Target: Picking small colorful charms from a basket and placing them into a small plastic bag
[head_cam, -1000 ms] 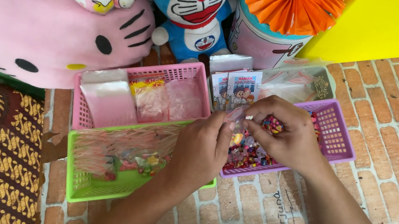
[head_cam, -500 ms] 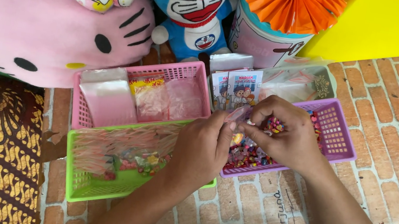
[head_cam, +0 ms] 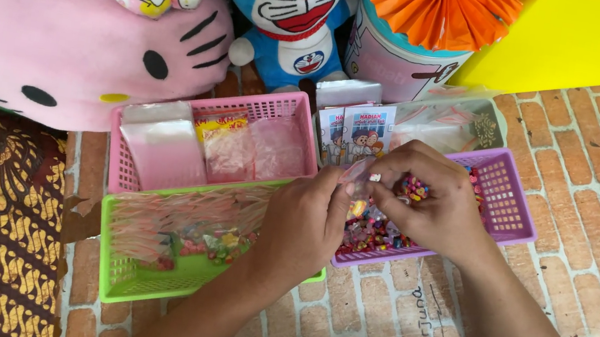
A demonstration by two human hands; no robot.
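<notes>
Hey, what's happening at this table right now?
A person is working over a purple basket full of small colourful beads. The left hand and right hand together pinch a small clear plastic bag above it. Beside it, a green basket holds filled bags, and a pink basket holds empty ones. Plush toys sit behind.

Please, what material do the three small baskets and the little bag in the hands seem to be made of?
The pink basket, green basket and purple basket look like moulded plastic: bright even colour, lattice walls, slight sheen. The small bag, pinched between the left hand and right hand, seems thin clear plastic film, since it is see-through and glossy.
</notes>
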